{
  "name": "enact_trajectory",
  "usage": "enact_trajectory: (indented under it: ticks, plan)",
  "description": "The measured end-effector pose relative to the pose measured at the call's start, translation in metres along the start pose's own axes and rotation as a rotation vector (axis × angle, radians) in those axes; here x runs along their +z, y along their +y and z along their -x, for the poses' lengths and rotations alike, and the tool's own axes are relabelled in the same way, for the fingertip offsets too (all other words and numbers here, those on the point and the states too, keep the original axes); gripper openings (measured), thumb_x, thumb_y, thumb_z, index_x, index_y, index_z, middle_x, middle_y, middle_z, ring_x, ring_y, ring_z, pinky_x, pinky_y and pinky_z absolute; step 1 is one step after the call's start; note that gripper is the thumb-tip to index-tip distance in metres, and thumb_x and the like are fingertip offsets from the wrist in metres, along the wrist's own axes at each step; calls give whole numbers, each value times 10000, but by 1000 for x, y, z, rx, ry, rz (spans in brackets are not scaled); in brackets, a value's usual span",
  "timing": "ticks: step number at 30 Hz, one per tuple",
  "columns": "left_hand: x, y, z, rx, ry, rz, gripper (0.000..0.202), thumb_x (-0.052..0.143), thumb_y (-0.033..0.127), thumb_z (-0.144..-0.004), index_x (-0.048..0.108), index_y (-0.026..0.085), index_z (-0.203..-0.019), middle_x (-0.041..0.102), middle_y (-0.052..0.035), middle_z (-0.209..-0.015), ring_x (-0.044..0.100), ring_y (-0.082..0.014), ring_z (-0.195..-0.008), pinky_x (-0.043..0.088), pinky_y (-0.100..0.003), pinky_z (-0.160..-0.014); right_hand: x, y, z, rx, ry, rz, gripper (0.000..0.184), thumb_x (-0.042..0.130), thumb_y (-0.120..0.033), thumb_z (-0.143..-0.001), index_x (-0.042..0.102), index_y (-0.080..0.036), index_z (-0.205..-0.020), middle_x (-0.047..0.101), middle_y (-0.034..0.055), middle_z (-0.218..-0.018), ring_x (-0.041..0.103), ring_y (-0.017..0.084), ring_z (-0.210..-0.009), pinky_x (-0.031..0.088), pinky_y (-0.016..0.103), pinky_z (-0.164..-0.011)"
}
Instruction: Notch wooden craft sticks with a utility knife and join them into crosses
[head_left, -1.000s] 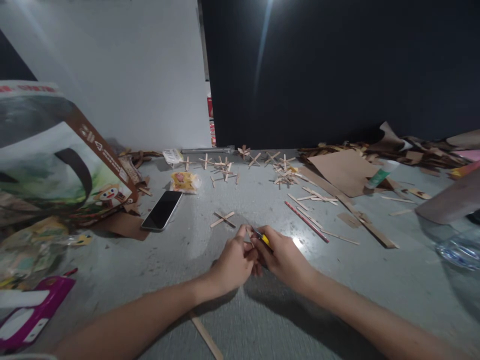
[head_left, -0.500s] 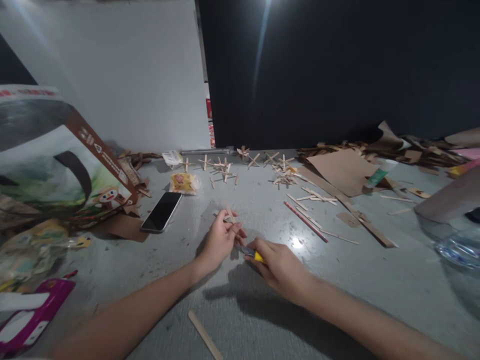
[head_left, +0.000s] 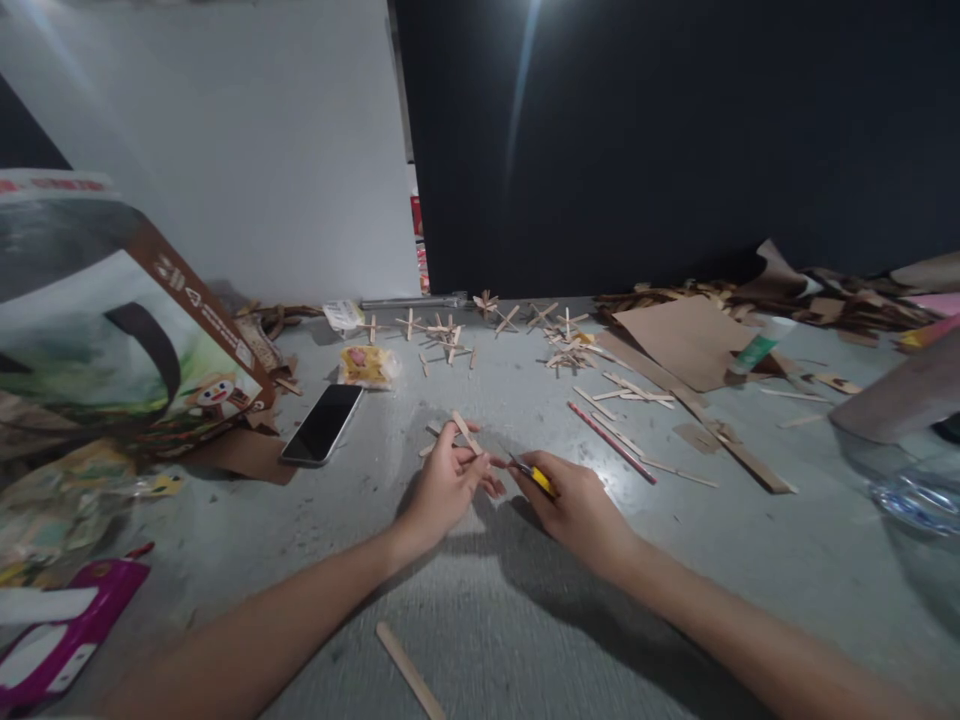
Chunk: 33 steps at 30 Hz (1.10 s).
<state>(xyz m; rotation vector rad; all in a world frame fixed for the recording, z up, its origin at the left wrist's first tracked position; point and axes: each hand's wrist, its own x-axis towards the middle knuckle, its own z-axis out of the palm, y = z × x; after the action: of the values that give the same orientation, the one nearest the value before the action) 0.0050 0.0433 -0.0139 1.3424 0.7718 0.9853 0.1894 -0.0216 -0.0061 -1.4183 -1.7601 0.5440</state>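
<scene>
My left hand (head_left: 446, 480) is closed on a wooden craft stick (head_left: 466, 432), pinched between thumb and fingers so that its upper end sticks out above them. More thin wood pieces show just behind these fingers; whether they are held or lie on the table I cannot tell. In my right hand (head_left: 574, 505) is a yellow utility knife (head_left: 541, 482), gripped with its blade pointing left at the other hand's fingertips. The two hands are close together above the table. A loose craft stick (head_left: 409, 668) lies near the front edge of the view.
Crossed stick pieces (head_left: 454, 338) stand along the back. A red striped pencil (head_left: 611, 442) and loose sticks (head_left: 637, 390) lie to the right, by cardboard (head_left: 679, 345). A phone (head_left: 324, 425), a snack packet (head_left: 367, 367), and a purple-and-white object (head_left: 82, 625) are on the left.
My right hand has moved slightly up and right, with the knife blade now clear of the fingers. The stick in my left hand has tilted and shows more plainly.
</scene>
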Motion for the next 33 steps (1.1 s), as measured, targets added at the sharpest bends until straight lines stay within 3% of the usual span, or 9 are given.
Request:
enact_trajectory:
  ticks: [9, 13, 17, 20, 25, 29, 33]
  plan:
    - [5, 5, 11, 11, -59, -19, 490, 799, 430, -918, 437, 245, -1190, 773, 6, -727, 746, -196, -632, 572, -296, -663, -5, -3, 0, -72, -20, -33, 190, 584, -330, -1058, 749, -238, -1077, 789, 75, -874, 729, 222, -737, 516, 301, -694]
    - [4, 2, 18, 41, -107, -96, 408, 754, 362, -941, 498, 225, -1227, 791, -24, -773, 776, -209, -719, 578, -302, -721, -9, 4, 3, -335, -28, 6, 204, 566, -207, -1060, 734, -241, -1171, 774, 52, -898, 728, 189, -743, 525, 265, -673]
    - [2, 4, 24, 47, -116, -186, 376, 714, 248, -946, 542, 236, -1280, 839, -93, -1016, 822, -243, -982, 608, -326, -845, -16, 9, 4, -588, -12, 162, 325, 542, -67, -993, 691, -209, -1246, 743, 48, -877, 700, 185, -718, 495, 256, -621]
    - [0, 5, 26, 106, -167, -225, 409, 682, 167, -931, 557, 241, -1313, 833, -120, -1148, 800, -258, -1142, 613, -359, -950, -19, 8, 4, -691, 23, 224, 369, 509, -37, -982, 642, -191, -1290, 745, 60, -908, 696, 193, -729, 500, 269, -628]
    - [-2, 7, 28, 238, -215, -345, 406, 594, 104, -969, 572, 230, -1355, 831, -133, -1207, 782, -255, -1212, 608, -388, -1030, -22, 2, 1, -839, 58, 289, 322, 419, -37, -1046, 613, -162, -1270, 745, 78, -901, 704, 209, -770, 522, 297, -660]
    - [-2, 10, 30, 289, -240, -383, 452, 573, 43, -932, 628, 231, -1340, 816, -128, -1265, 786, -251, -1209, 625, -379, -1022, -23, -2, -2, -886, 55, 317, 275, 379, -74, -1107, 612, -155, -1228, 778, 105, -975, 711, 206, -775, 529, 305, -651]
    - [-2, 14, 32, 259, -288, -349, 641, 569, 10, -909, 539, 258, -1499, 790, -132, -1352, 725, -262, -1329, 586, -422, -1105, -22, -4, -2, -872, 65, 352, 279, 358, -102, -1133, 626, -138, -1204, 759, 87, -896, 705, 201, -758, 551, 309, -654]
